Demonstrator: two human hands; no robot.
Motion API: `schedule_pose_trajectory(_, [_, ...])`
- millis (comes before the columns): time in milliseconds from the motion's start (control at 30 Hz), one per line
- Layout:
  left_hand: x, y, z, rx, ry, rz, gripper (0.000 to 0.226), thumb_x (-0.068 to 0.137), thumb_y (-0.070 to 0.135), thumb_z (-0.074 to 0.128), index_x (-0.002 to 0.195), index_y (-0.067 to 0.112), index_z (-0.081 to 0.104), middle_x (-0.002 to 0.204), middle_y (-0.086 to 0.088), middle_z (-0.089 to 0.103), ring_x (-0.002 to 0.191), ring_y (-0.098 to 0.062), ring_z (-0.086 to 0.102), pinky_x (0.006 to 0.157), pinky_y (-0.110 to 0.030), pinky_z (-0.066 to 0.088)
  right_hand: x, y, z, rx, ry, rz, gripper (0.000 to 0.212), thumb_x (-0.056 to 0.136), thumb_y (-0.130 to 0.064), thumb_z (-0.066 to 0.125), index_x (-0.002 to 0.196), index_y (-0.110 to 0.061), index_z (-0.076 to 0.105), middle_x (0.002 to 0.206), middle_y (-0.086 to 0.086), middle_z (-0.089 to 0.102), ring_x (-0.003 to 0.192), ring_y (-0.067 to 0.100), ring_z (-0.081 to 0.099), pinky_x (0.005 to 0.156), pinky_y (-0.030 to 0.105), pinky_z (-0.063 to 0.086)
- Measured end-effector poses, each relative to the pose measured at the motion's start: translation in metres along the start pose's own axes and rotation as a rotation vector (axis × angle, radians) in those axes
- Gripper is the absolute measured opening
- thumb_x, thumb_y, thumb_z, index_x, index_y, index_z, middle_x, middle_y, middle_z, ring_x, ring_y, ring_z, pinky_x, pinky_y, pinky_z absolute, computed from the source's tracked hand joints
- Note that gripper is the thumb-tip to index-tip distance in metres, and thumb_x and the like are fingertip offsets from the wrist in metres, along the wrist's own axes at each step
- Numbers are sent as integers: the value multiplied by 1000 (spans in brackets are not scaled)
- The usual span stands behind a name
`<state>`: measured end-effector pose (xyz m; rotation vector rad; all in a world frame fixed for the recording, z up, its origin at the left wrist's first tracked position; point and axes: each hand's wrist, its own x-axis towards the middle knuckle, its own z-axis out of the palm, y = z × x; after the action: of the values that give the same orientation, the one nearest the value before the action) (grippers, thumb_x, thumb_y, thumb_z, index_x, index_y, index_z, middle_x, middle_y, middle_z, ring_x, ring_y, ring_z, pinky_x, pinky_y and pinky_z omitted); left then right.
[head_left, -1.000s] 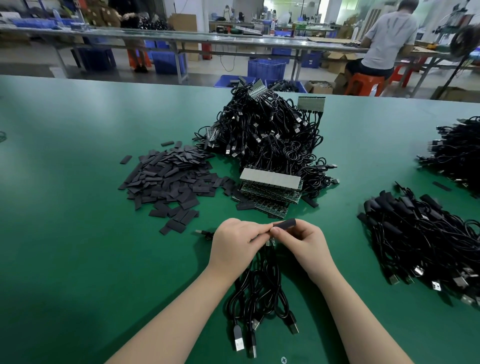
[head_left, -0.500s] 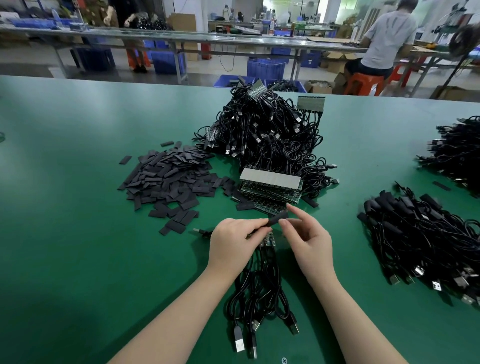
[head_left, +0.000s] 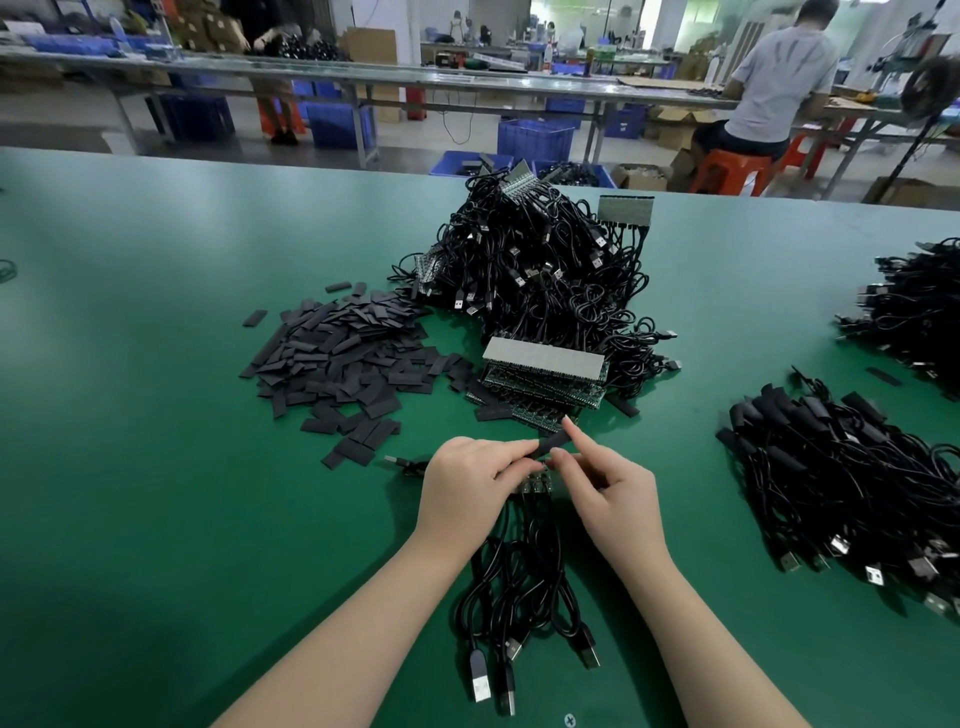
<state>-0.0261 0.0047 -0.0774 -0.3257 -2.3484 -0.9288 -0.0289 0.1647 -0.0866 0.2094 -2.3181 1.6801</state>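
My left hand (head_left: 467, 483) grips the left end of a short black sleeve (head_left: 553, 444) just above the green table (head_left: 156, 519). My right hand (head_left: 608, 488) pinches the sleeve's right end between its raised index finger and its thumb. Small green circuit boards (head_left: 537, 484) peek out under the sleeve, between the two hands. From them a bundle of black USB cables (head_left: 524, 587) trails toward me, with the plugs lying near the front edge.
A heap of flat black sleeves (head_left: 337, 358) lies to the left. Behind the hands are a stack of board panels (head_left: 545, 369) and a big tangle of cables (head_left: 545, 270). Sleeved cables (head_left: 852, 467) are piled at the right. A person (head_left: 779, 78) sits at a far bench.
My right hand let go of the sleeve and opened half a second ago; now it is back, pinching the sleeve's right end. The left hand has stayed put.
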Motion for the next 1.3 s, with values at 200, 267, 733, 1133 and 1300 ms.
schedule_pose_trajectory(200, [-1,-1,2,-16,-4,14,20,75,30,79,94,22,79,82,9,75,73,-9,66,75,-20,46,3,-2,-4,85,14,84,31,94,-26,66,118,-46,64,84,4,75,62,23,53,65,28,48])
schedule_pose_trajectory(267, [-1,-1,2,-23,-2,12,20,75,29,80,94,23,79,82,10,75,73,-8,66,74,-22,49,5,-4,-4,72,7,95,25,94,-29,66,110,-47,68,83,4,75,69,29,60,71,37,53])
schedule_pose_trajectory(733, [2,1,3,31,-149,1,45,78,41,72,121,30,68,101,14,73,91,-1,61,84,-23,43,7,-5,-8,129,-12,151,24,93,-27,68,71,-17,72,60,0,61,56,8,50,55,24,41])
schedule_pose_trajectory(1133, [3,-6,7,80,-133,60,12,89,29,67,98,27,75,92,15,71,86,-5,64,79,-29,47,4,-11,-5,7,-62,91,26,94,-22,67,76,-40,75,72,5,72,57,12,53,60,27,43])
schedule_pose_trajectory(1300, [1,-2,4,30,-10,1,35,96,42,49,123,26,64,117,15,66,107,0,57,94,-23,38,13,-32,-31,300,288,150,20,98,-25,59,87,-28,75,88,-11,75,84,1,65,87,25,51])
